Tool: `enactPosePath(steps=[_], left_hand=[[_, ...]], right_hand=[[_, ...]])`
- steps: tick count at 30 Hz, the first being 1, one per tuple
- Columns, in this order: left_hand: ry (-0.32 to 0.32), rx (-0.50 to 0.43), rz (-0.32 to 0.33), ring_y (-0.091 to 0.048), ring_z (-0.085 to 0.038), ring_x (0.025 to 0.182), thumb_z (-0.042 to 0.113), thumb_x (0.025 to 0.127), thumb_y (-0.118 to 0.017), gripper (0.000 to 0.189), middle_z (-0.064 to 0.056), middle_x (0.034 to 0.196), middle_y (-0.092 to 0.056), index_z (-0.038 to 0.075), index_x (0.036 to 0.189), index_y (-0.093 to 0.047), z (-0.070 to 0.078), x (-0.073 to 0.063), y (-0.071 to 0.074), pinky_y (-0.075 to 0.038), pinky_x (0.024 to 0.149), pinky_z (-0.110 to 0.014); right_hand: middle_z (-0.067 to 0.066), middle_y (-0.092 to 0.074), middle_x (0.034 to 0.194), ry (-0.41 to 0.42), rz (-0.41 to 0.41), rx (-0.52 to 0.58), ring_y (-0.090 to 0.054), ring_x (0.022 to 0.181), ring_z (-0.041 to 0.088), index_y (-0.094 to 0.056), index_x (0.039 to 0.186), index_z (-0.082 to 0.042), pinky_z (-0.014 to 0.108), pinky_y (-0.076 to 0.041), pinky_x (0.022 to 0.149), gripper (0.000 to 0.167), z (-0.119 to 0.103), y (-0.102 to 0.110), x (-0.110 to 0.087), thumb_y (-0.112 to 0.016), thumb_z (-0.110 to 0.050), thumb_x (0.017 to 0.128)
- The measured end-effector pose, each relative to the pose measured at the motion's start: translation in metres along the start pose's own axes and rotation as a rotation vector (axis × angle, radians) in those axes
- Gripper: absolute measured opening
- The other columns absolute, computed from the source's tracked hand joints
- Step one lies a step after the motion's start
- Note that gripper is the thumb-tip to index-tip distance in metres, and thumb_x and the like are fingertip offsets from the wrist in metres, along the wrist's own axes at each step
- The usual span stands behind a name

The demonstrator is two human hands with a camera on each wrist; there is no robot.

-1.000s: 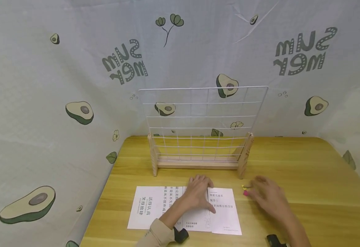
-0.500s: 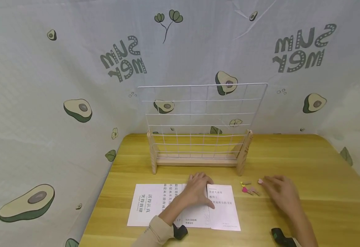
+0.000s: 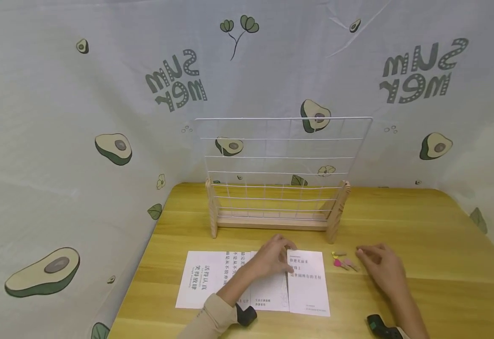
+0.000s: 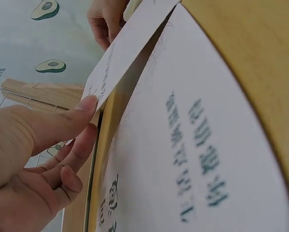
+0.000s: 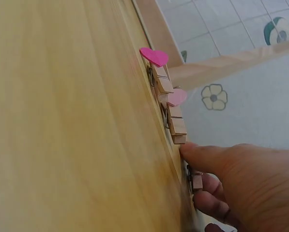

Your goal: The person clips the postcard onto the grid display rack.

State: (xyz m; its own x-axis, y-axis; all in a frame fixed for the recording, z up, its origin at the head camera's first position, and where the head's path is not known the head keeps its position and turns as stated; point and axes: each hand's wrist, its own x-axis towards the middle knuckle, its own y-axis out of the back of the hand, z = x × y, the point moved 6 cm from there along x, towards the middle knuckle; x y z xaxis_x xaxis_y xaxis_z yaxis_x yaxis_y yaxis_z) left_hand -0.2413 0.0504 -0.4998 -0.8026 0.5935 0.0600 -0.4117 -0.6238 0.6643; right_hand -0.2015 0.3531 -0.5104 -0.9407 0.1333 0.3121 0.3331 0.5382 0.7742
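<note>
My left hand pinches the top left corner of the rightmost white printed card. In the left wrist view that card is tilted up, its corner under my thumb, above another printed card. My right hand is right of several small wooden clothespins. In the right wrist view a small wooden clothespin sits between its thumb and fingers, partly hidden. A clothespin with a bright pink heart and one with a pale pink heart lie on the table.
Behind the cards stands a white wire grid in a wooden base. More printed cards lie side by side at the left. A clothespin with a yellow top lies near the pink ones. A patterned cloth hangs behind the table.
My right hand has moved right, away from the clothespin pile, with a clothespin at its fingers. My left hand, earlier spread over the cards, has gathered its fingers on the rightmost card's corner.
</note>
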Motion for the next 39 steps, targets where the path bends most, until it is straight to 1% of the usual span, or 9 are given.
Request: enactPosePath(steps=[5, 8, 15, 19, 22, 26, 29, 34, 39], left_hand=[[-0.012, -0.11, 0.037, -0.057, 0.005, 0.078, 0.003, 0.083, -0.084, 0.04, -0.005, 0.114, -0.063, 0.008, 0.121, -0.071, -0.001, 0.002, 0.005, -0.05, 0.079, -0.016], [-0.021, -0.176, 0.077, -0.057, 0.002, 0.079, 0.0, 0.088, -0.079, 0.034, -0.007, 0.105, -0.067, 0.007, 0.121, -0.072, -0.001, 0.001, 0.01, -0.05, 0.074, -0.015], [-0.034, -0.26, 0.169, -0.054, 0.001, 0.076, 0.0, 0.094, -0.072, 0.028, -0.006, 0.089, -0.066, 0.006, 0.121, -0.074, -0.003, 0.0, 0.02, -0.048, 0.068, -0.014], [-0.013, -0.32, 0.239, -0.054, 0.0, 0.078, -0.001, 0.093, -0.073, 0.027, -0.007, 0.092, -0.067, 0.008, 0.118, -0.076, -0.005, 0.001, 0.031, -0.049, 0.071, -0.015], [0.0, -0.337, 0.291, -0.056, -0.004, 0.079, -0.003, 0.092, -0.073, 0.028, -0.009, 0.095, -0.069, 0.009, 0.117, -0.077, -0.008, -0.001, 0.043, -0.048, 0.071, -0.017], [-0.018, -0.271, 0.362, -0.062, -0.013, 0.081, -0.002, 0.091, -0.074, 0.03, -0.009, 0.096, -0.071, 0.012, 0.117, -0.079, -0.011, -0.005, 0.066, -0.046, 0.07, -0.017], [-0.066, -0.195, 0.426, -0.065, -0.021, 0.08, -0.003, 0.09, -0.075, 0.03, -0.009, 0.093, -0.073, 0.012, 0.115, -0.08, -0.009, -0.007, 0.089, -0.044, 0.066, -0.016], [-0.114, -0.112, 0.517, -0.057, -0.015, 0.073, -0.005, 0.089, -0.075, 0.028, -0.007, 0.093, -0.074, 0.008, 0.113, -0.081, -0.001, -0.015, 0.137, -0.039, 0.061, -0.016], [-0.18, -0.017, 0.606, -0.056, -0.015, 0.075, -0.005, 0.089, -0.075, 0.027, -0.011, 0.094, -0.075, 0.007, 0.113, -0.08, 0.009, -0.025, 0.188, -0.041, 0.063, -0.018]], right_hand=[[0.012, -0.067, 0.094, -0.005, -0.01, 0.013, -0.044, 0.068, -0.002, -0.077, 0.108, -0.001, 0.022, -0.039, 0.057, 0.025, 0.001, 0.0, -0.001, -0.075, -0.023, 0.096], [0.015, -0.069, 0.095, -0.027, -0.006, 0.02, -0.049, 0.071, 0.003, -0.076, 0.11, 0.001, 0.022, -0.041, 0.059, 0.029, 0.002, 0.001, -0.001, -0.075, -0.024, 0.096], [0.025, -0.068, 0.106, -0.069, -0.004, 0.057, -0.062, 0.088, 0.03, -0.077, 0.112, 0.0, 0.025, -0.042, 0.067, 0.032, 0.004, 0.002, 0.001, -0.073, -0.028, 0.098], [0.015, -0.068, 0.099, -0.119, 0.049, 0.072, -0.059, 0.083, 0.013, -0.077, 0.112, -0.001, 0.021, -0.043, 0.064, 0.03, 0.003, 0.006, 0.0, -0.073, -0.028, 0.098], [-0.006, -0.066, 0.089, -0.184, 0.067, 0.112, -0.051, 0.074, -0.001, -0.077, 0.113, -0.003, 0.02, -0.045, 0.059, 0.032, -0.001, 0.009, -0.002, -0.072, -0.031, 0.098], [-0.022, -0.061, 0.082, -0.262, 0.039, 0.188, -0.052, 0.07, -0.002, -0.075, 0.118, -0.006, 0.023, -0.047, 0.054, 0.039, -0.008, 0.009, -0.003, -0.07, -0.04, 0.099], [-0.015, -0.063, 0.079, -0.304, 0.0, 0.22, -0.053, 0.066, 0.005, -0.072, 0.122, -0.006, 0.025, -0.047, 0.052, 0.046, -0.013, 0.006, -0.003, -0.069, -0.046, 0.098], [-0.004, -0.064, 0.075, -0.356, -0.045, 0.27, -0.05, 0.065, 0.011, -0.072, 0.125, -0.009, 0.026, -0.046, 0.052, 0.051, -0.016, -0.002, -0.003, -0.07, -0.051, 0.096], [-0.002, -0.062, 0.07, -0.32, -0.055, 0.32, -0.05, 0.062, 0.012, -0.071, 0.124, -0.005, 0.025, -0.047, 0.054, 0.048, -0.02, -0.008, -0.002, -0.072, -0.045, 0.097]])
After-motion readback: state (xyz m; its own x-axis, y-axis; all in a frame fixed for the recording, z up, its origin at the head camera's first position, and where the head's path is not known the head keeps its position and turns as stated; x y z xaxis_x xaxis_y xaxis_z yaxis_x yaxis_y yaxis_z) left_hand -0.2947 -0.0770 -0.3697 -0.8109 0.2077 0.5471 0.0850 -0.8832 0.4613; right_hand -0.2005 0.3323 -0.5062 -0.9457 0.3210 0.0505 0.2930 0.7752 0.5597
